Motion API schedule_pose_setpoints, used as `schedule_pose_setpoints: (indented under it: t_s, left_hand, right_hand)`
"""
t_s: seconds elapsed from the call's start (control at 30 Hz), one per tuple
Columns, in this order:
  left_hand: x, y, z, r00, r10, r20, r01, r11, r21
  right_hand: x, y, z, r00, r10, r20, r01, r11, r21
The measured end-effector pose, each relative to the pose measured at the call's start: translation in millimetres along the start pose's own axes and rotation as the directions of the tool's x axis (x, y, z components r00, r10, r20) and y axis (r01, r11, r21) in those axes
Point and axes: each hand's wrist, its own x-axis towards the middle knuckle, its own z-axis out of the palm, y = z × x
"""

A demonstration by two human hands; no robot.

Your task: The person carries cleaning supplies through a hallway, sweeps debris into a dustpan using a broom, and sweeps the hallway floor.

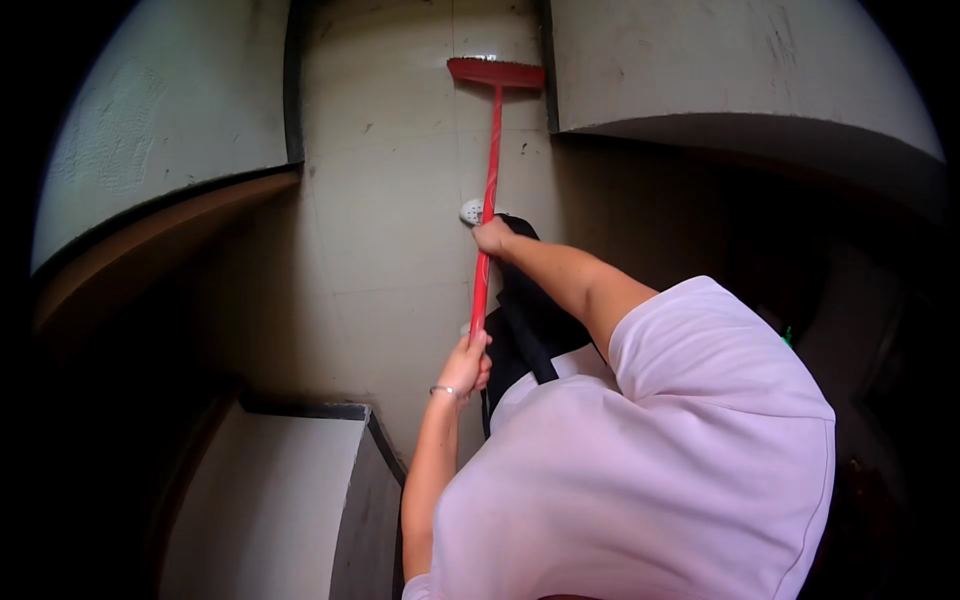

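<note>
A red broom stretches away from me, its wide head lying on the tiled floor near the doorway at the top of the view. My left hand, with a bracelet at the wrist, is wrapped around the upper end of the handle. Farther down the same handle, my right hand is closed around it. Dark bristles show along the far edge of the broom head. A white shoe is partly visible beside the handle, just past my right hand.
White walls with dark skirting flank the doorway, one on the left and one on the right. A white wall corner stands at the lower left. Small dark specks lie on the floor, and both sides are in deep shadow.
</note>
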Motion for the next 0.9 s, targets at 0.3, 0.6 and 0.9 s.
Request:
schedule_pose_setpoints:
  t_s: [0.3,0.6,0.9]
  left_hand:
    - [-84.9,-187.2,-81.5,0.901,0.253,-0.352,-0.198,0.963,0.184]
    - [-181.9,-391.4,-77.9,0.638,0.294,-0.711,-0.313,0.944,0.109]
    - [-223.2,-417.5,-132.4,0.534,0.328,-0.779,-0.572,0.819,-0.047]
  right_hand:
    - [-71.8,116.3,162.9,0.973,0.065,0.221,-0.033,0.989,-0.146]
    - [-202.5,219.1,334.6,0.809,0.205,0.55,0.137,0.845,-0.517]
    - [-217.8,226.4,450.2,0.874,-0.01,0.486,0.29,0.813,-0.505]
